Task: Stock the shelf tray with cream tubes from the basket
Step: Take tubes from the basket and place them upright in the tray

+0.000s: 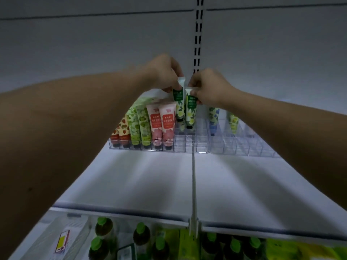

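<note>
Both forearms reach over the shelf; left hand and right hand each pinch a green tube with curled fingers, lowering into the tray; left columns filled, right mostly vacant, basket unseen

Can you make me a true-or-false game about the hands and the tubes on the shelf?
1. Each hand holds a green tube. True: the left hand grips one green tube and the right hand grips another.
2. The pink tubes are to the right of the green tubes in the hands. False: they stand to the left.
3. The tray is full all the way across. False: many clear slots on the right part are empty.
4. Bottles with green caps stand on the shelf below. True.
5. The red strawberry tubes are at the tray's left end. True.
</note>
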